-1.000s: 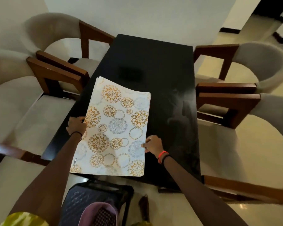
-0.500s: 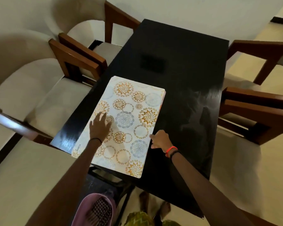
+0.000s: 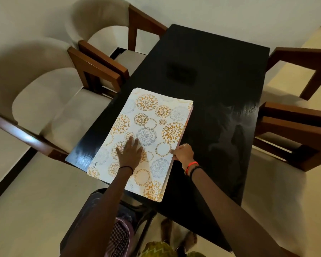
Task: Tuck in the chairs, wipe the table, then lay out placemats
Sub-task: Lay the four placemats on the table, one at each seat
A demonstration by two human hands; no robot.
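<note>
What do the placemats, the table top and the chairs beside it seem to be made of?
Placemats: probably thin plastic or vinyl, matte, with a printed flower pattern and a stiff flat edge. Table top: black wood or veneer, glossy; light reflects near its corner and grain shows. Chairs: brown polished wooden frames with beige upholstery, seemingly soft fabric.

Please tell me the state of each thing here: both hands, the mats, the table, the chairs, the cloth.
Table: dark top, faint wipe streaks on the right.
Placemats: stacked, lying flat at the table's near end.
Left hand: fingers straight, resting flat on the top mat.
Right hand: pinching the stack's right edge.
Left chairs: armrests against the table's side.
Right chairs: armrests at the table's side.
Cloth: lying on the dark chair's seat.
</note>
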